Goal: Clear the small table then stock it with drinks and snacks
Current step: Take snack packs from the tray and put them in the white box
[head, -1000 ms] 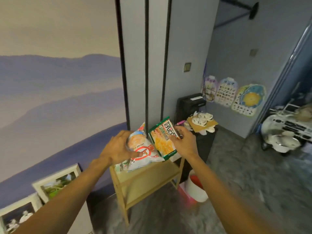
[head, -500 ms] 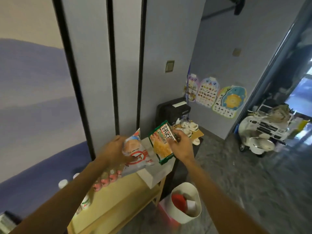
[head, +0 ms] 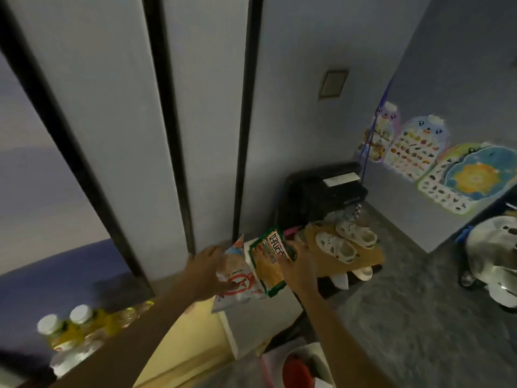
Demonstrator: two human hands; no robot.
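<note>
My left hand (head: 207, 268) grips a white snack bag with a red circle (head: 237, 278), held above the small yellow wooden table (head: 193, 345). My right hand (head: 298, 266) grips a green and orange snack bag (head: 268, 263) just to the right of the white one. Both bags hang over the table's far right end, close to the grey wall. Two yellow drink bottles with white caps (head: 67, 331) stand at the table's left end, partly hidden by my left forearm. A white box (head: 251, 326) rests on the table's right end.
A black cabinet (head: 321, 191) stands behind the table, with white clogs (head: 344, 245) on a brown board. A white bin holding something red (head: 302, 365) sits on the floor below my right arm. A white ride-on toy (head: 492, 264) is at the right. Grey floor stretches to the right.
The view has closed in on the table and dropped. Both hands carry their bags lower and nearer the tabletop. The yellow bottles have come into view at the left.
</note>
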